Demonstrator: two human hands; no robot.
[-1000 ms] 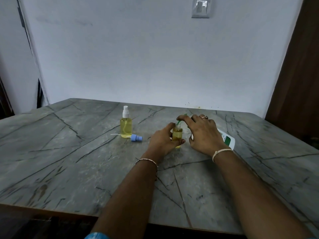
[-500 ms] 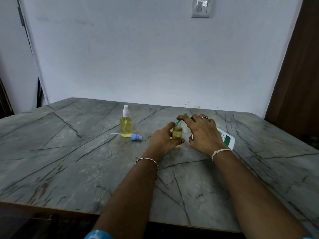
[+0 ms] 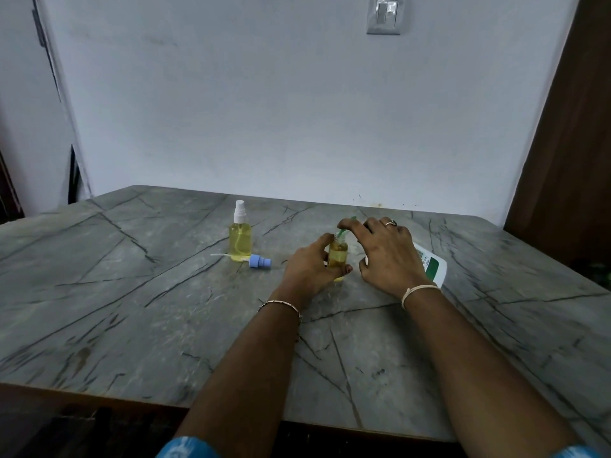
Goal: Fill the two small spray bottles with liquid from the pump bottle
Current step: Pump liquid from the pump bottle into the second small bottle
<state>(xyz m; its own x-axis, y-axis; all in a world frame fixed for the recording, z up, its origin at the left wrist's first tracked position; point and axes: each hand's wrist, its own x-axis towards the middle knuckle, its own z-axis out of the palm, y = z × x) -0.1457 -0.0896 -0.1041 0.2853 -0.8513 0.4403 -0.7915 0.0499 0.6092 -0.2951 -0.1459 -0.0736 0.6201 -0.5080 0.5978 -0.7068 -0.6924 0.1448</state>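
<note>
Head view: a pale grey wall (image 3: 297, 110) fills the upper half, with a dark wooden panel (image 3: 568, 143) at its right edge. Below it spreads a grey marble-patterned worktop (image 3: 132, 309) crossed by dark veins, and two bare forearms reach across it from the near edge.

The pump bottle (image 3: 433, 267), white with a green label, lies tipped over right of centre, its base pointing right and toward the near edge. The right hand (image 3: 386, 259) covers its upper end, palm down, its grip curved round the head, which is hidden beneath it. The forefinger lies along the green spout (image 3: 340, 231), which slants down to the mouth of the uncapped spray bottle (image 3: 338, 254).

That small bottle stands upright at the centre, holding yellow liquid almost to its shoulder. The left hand (image 3: 307, 269) has its grip clamped on it, thumb in front and fingers behind.

Well to the left stands the capped spray bottle (image 3: 240, 239), upright, yellow-filled, with a white sprayer on top. Just beside its base lies the blue sprayer head (image 3: 260, 261), on its side, its thin dip tube pointing left.

A light switch (image 3: 385, 15) sits high on the wall. A bracelet (image 3: 281, 305) circles the left wrist, a pale cord (image 3: 418, 290) the right, and a ring (image 3: 390, 222) shows on a right finger.
</note>
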